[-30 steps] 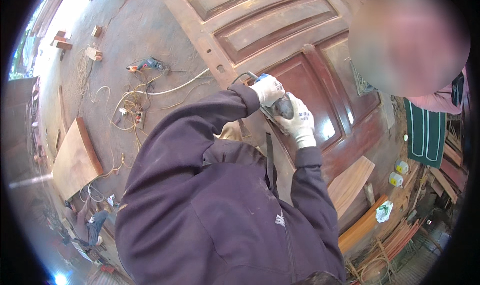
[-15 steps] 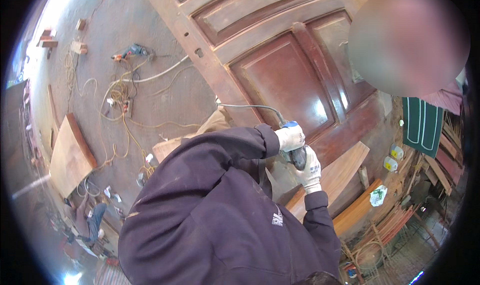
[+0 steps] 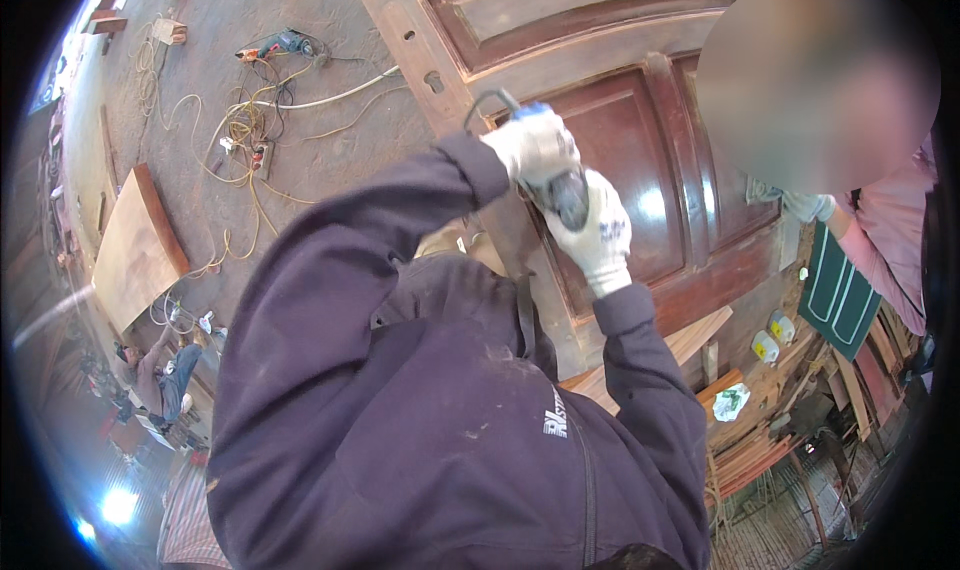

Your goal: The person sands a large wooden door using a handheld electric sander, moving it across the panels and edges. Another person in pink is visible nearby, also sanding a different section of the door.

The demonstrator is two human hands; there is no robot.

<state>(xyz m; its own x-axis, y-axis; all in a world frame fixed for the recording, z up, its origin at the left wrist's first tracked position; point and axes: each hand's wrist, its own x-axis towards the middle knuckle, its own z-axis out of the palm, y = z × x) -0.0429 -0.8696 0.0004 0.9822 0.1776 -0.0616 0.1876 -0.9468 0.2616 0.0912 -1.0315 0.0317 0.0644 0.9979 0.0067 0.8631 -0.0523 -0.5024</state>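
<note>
Both my hands wear white gloves and grip one corded power tool (image 3: 568, 200), blue at the cord end and dark grey at its rounded head. My left hand (image 3: 537, 148) is wrapped round the rear, where the cord comes out. Around the dark head my right hand (image 3: 602, 232) is closed. Beneath them lies a reddish-brown panelled wooden door (image 3: 625, 155), and the tool is over the left stile and the edge of a glossy raised panel. Its underside is hidden, so I cannot tell its exact kind or whether it touches the wood.
A co-worker's gloved hand (image 3: 800, 206) rests near the door's right side. On the floor at left are a blue drill (image 3: 285, 43), tangled yellow cords (image 3: 250, 120) with a power strip (image 3: 262, 160), and a wooden board (image 3: 140, 250). Planks (image 3: 650, 355) lie beside the door; another person (image 3: 165, 375) is low at far left.
My hands have moved the tool up and left along the door, away from its lower end. The view has shifted, and the co-worker's gloved hand now shows at the right.
</note>
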